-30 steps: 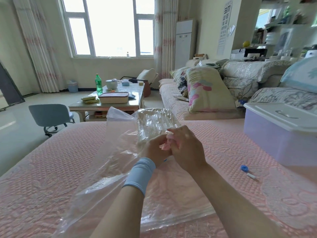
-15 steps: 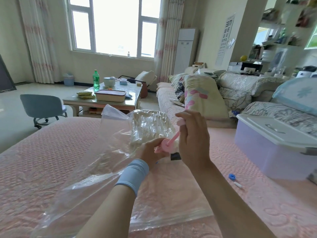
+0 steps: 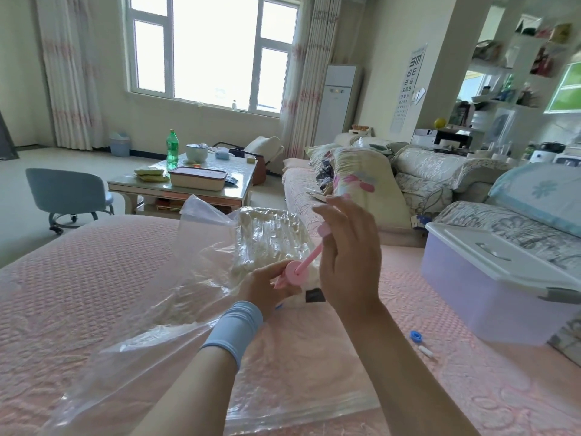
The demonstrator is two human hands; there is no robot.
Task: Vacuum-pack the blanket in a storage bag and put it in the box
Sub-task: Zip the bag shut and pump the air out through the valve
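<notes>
Plastic storage bag (image 3: pixel 201 278) is looking slick & floppy, so hold by pink pump (image 3: pixel 303 265): left hand (image 3: pixel 264 287) is pinching its base, right hand (image 3: pixel 349 262) curling round handle.

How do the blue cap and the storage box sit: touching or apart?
Apart. Head view shows bare bedspread between the blue cap and the storage box.

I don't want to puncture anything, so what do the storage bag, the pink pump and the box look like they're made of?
Storage bag: thin clear plastic film, glossy and crinkled; the bedspread shows through. Pink pump: smooth rigid plastic, likely moulded. Box: translucent lilac hard plastic, with an opaque white lid.
</notes>
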